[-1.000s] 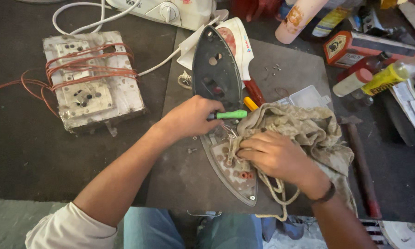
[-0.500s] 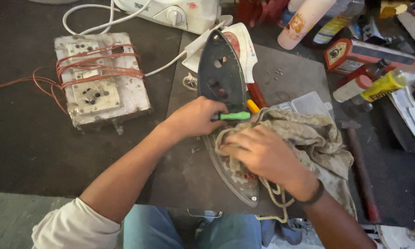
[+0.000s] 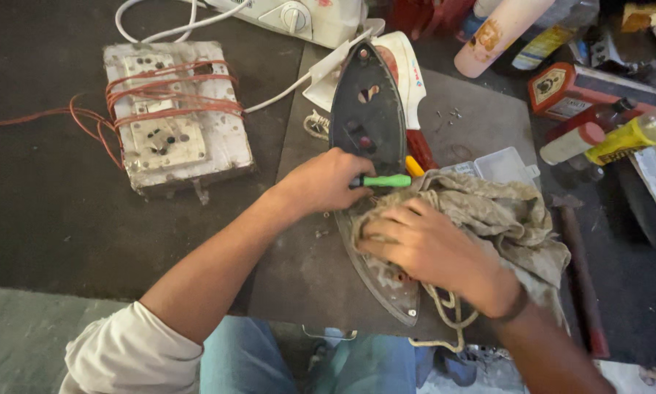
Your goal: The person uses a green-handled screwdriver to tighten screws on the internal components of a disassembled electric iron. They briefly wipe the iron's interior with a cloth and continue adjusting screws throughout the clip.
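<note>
Left hand (image 3: 328, 182): closed around a green-handled screwdriver (image 3: 386, 180), laid across an upturned dark iron soleplate (image 3: 368, 109). Right hand (image 3: 423, 244): pressed flat on the lower soleplate, touching a beige rag (image 3: 503, 219) and a braided cord (image 3: 445, 310). Beneath: grey work board (image 3: 306, 270). Left of board: battered switchboard (image 3: 175, 117) wound with orange wire (image 3: 80, 120). Behind: white appliance (image 3: 299, 14) with white cable. Right: red tin (image 3: 583, 87), yellow bottle (image 3: 623, 140), cream bottle (image 3: 499, 33), clear plastic box (image 3: 507, 162), hammer handle (image 3: 580, 281).

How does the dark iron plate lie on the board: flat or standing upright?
Flat. The iron plate lies face up, its tip pointing away, with the right hand pressing on it.
</note>
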